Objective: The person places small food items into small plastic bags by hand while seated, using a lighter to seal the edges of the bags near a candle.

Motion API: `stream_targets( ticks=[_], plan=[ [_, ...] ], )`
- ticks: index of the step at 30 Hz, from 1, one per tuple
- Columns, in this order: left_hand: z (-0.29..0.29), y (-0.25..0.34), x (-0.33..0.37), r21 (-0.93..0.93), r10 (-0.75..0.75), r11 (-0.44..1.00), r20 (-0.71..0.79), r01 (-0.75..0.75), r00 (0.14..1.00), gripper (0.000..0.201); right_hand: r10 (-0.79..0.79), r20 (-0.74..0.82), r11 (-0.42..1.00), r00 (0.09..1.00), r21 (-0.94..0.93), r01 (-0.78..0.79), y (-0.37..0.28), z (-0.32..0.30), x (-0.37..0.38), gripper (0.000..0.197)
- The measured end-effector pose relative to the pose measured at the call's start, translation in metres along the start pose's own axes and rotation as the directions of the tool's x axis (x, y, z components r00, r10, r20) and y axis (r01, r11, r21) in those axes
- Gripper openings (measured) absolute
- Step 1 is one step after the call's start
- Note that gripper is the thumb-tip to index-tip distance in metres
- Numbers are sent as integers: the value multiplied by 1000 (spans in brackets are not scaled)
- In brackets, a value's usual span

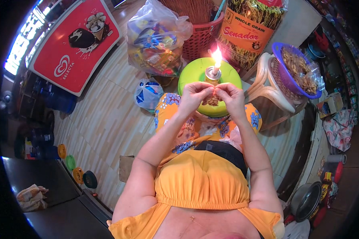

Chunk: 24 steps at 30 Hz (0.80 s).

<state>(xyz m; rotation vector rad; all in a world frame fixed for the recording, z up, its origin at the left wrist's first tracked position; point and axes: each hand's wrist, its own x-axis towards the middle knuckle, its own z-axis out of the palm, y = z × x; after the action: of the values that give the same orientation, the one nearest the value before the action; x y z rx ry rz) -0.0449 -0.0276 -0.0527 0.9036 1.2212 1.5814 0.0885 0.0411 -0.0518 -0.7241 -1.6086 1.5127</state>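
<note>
Between my hands hangs a small clear plastic bag of peanuts (212,100), its top edge pinched by the fingers of both. My left hand (196,95) grips it from the left and my right hand (232,96) from the right, with the fingertips almost meeting. Just beyond the fingertips a lit candle (215,68) burns with a tall bright flame. It stands in a short round metal-rimmed holder (212,75) on a lime-green round surface (191,72) in front of my knees. The bag's lower part hangs over the green surface's near side.
To the right, a purple basin (281,63) of filled clear bags rests on a rattan stool (259,81). A large plastic bag of colourful packets (157,40), a red basket (201,40) and a large printed sack (245,34) stand beyond. A red-topped chest (75,44) is at far left.
</note>
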Motion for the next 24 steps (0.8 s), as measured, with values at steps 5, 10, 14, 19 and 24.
stream_targets(
  ticks=[5, 10, 14, 19, 24],
  plan=[
    [-7, 4, 11, 230, 79, 970, -9, -75, 997, 10, 62, 21, 986, 998, 155, -65, 8, -7, 7, 5],
    [-11, 6, 17, 209, 95, 973, 6, -94, 995, 14, 18, 20, 971, 1000, 237, -22, 10, -4, 9, 8],
    [-13, 5, 20, -83, -203, 976, 0, 202, 979, 23, -42, -54, 979, 998, 195, 52, 17, -3, 12, 11],
    [-6, -4, 21, -84, -233, 967, 86, 240, 969, 18, -103, -30, 992, 994, 68, 105, 32, -9, 15, 14],
    [-6, -3, 21, -108, -142, 984, 25, 144, 990, 14, 146, -47, 882, 988, 458, -108, 8, -5, 13, 13]
  ],
)
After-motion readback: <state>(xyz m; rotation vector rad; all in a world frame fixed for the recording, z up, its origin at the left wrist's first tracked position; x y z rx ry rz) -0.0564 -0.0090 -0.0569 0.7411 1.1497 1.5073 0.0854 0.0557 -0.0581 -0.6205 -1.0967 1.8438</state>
